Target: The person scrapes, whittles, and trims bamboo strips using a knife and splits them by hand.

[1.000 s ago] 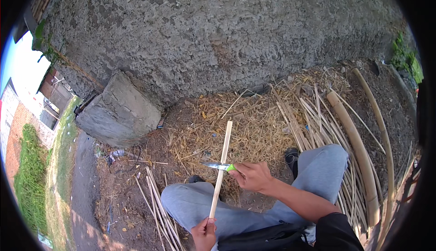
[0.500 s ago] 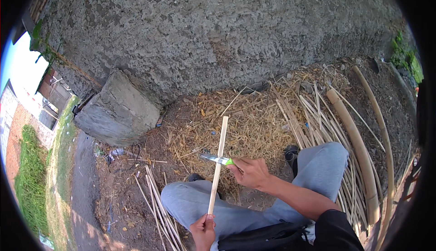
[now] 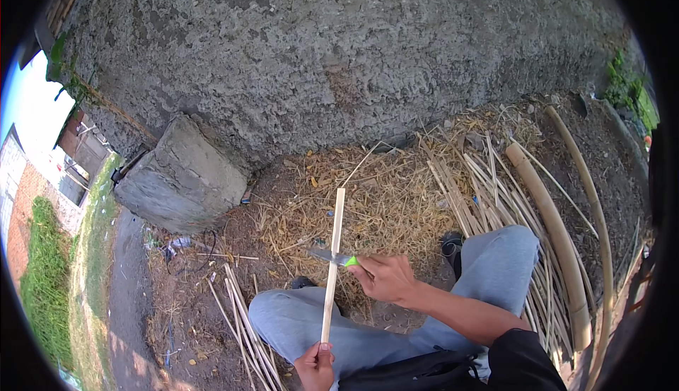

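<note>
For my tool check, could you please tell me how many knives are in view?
1: the knife in the right hand, its blade across the pale strip held by the left hand.

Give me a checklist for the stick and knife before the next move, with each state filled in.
1. Left hand grips the stick at its lower end: ok.
2. Right hand holds the knife by its green handle: ok.
3. Left hand clear of the blade: ok, it sits well below.
4. Stick's upper end held: not ok, no hand is on it.
5. Left leg out from under the stick: not ok, the stick passes above the trousers.
6. Blade sharp: cannot tell.
</note>
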Motion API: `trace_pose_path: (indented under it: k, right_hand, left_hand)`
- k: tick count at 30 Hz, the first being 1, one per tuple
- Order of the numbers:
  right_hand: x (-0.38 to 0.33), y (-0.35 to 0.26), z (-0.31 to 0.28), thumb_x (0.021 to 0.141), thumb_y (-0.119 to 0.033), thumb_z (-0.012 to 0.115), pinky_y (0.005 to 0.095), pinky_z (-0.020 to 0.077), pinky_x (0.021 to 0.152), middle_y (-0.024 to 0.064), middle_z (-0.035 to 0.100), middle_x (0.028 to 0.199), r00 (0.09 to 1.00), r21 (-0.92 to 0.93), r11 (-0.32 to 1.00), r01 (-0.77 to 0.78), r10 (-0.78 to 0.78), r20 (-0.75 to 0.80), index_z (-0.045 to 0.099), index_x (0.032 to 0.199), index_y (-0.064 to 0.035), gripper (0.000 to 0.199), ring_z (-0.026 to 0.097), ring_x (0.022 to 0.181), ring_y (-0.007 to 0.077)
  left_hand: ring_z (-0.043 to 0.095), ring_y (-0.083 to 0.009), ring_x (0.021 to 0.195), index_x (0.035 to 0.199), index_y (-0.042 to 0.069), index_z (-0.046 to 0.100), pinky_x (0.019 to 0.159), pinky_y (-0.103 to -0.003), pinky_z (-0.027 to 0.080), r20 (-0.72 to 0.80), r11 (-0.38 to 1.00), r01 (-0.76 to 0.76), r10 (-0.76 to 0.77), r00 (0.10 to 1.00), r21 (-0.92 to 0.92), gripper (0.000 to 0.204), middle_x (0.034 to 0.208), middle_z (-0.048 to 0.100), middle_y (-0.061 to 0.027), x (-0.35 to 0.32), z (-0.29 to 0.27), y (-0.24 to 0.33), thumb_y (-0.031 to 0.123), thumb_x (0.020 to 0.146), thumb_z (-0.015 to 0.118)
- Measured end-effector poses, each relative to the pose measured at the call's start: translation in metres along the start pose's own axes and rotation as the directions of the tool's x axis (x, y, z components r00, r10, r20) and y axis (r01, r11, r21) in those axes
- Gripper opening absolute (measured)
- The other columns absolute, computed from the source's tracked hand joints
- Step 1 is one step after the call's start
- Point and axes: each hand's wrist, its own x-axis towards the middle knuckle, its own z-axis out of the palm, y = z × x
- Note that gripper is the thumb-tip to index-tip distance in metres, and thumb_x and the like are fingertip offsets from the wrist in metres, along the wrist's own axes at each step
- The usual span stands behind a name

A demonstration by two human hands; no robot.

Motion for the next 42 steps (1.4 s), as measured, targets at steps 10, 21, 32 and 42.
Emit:
trace_pose_path:
  k: [10, 21, 32, 42]
  right_hand:
    - [-0.003, 0.006, -0.002, 0.089, -0.032, 0.069, 0.0354, 0.0367, 0.034, 0.0022, 0.063, 0.061, 0.998, -0.057, 0.996, 0.069, -0.07, -0.009, 0.073, 0.09, -0.0104, 0.021, 0.057, 0.043, 0.0223]
    - [0.016, 0.038, 0.0, 0.094, -0.032, 0.064, 0.0375, 0.0436, 0.037, 0.0079, 0.064, 0.062, 0.996, -0.116, 0.99, -0.083, 0.08, -0.032, 0.071, 0.091, -0.0061, 0.027, 0.06, 0.044, 0.0237]
    - [0.022, 0.044, -0.025, 0.094, -0.025, 0.063, 0.042, 0.0462, 0.046, 0.0152, 0.063, 0.06, 0.857, 0.147, 0.847, -0.51, 0.516, -0.001, 0.073, 0.093, 0.0001, 0.027, 0.06, 0.047, 0.0308]
    - [-0.007, 0.007, -0.028, 0.088, -0.03, 0.072, 0.0344, 0.0405, 0.035, 0.0032, 0.06, 0.06, 0.999, 0.044, 0.999, 0.026, -0.028, 0.031, 0.072, 0.095, -0.0064, 0.024, 0.058, 0.043, 0.02]
  left_hand:
    - [0.039, -0.0052, 0.056, 0.071, 0.002, 0.058, 0.049, -0.027, 0.032, -0.028, 0.998, -0.039, 0.038, 0.999, -0.046, 0.033, 0.057, 0.044, 0.004, -0.005, 0.005, 0.025, 0.022, 0.097, 0.058]
    - [0.04, -0.0058, 0.055, 0.074, 0.001, 0.06, 0.048, -0.028, 0.034, 0.008, 0.999, -0.03, 0.03, 1.0, 0.044, 0.031, 0.056, 0.044, 0.0018, -0.016, -0.009, 0.038, 0.02, 0.098, 0.055]
    - [0.042, -0.006, 0.057, 0.075, 0.002, 0.06, 0.05, -0.028, 0.035, -0.044, 0.997, -0.081, 0.081, 0.996, 0.017, 0.03, 0.057, 0.044, 0.002, -0.005, -0.017, 0.021, 0.022, 0.097, 0.057]
    - [0.042, -0.0053, 0.06, 0.082, 0.004, 0.063, 0.052, -0.026, 0.035, -0.006, 0.998, -0.03, 0.03, 1.0, 0.053, 0.027, 0.062, 0.047, 0.004, -0.003, 0.004, -0.028, 0.025, 0.098, 0.058]
